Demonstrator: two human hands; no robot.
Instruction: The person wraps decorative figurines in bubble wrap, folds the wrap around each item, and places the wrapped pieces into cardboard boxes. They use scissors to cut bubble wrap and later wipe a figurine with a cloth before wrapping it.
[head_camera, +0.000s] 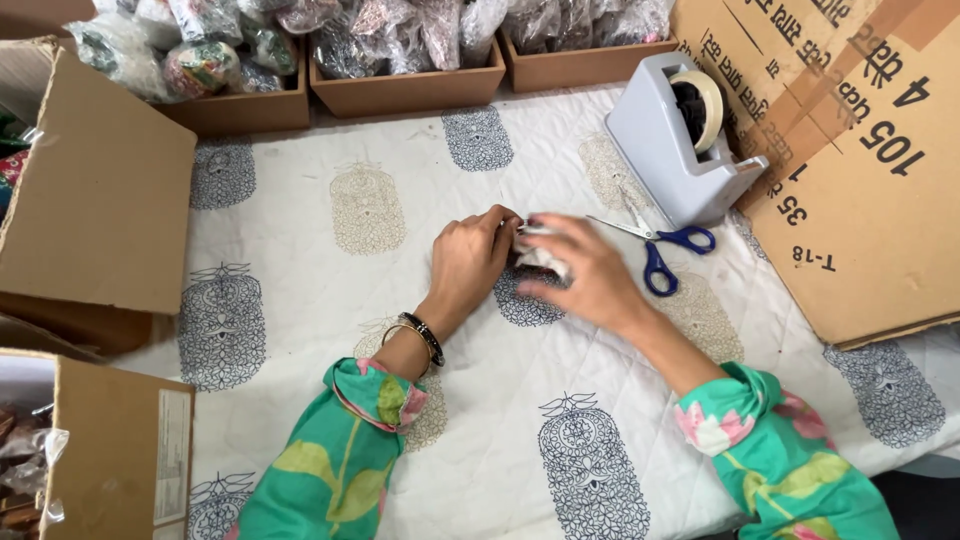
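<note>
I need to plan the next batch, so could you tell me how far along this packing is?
Looks done: filled clear bags already sit in the trays at the back. In hand: the left hand and right hand both pinch one small packet, blurred, on the printed cloth. Left: the scissors and tape dispenser lie untouched beside it; I cannot tell whether the packet is sealed.

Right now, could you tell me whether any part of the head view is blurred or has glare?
Head view: the right hand is motion-blurred, as is the small packet it holds; the left hand, scissors and tape dispenser are sharp; light is soft, without glare.
</note>
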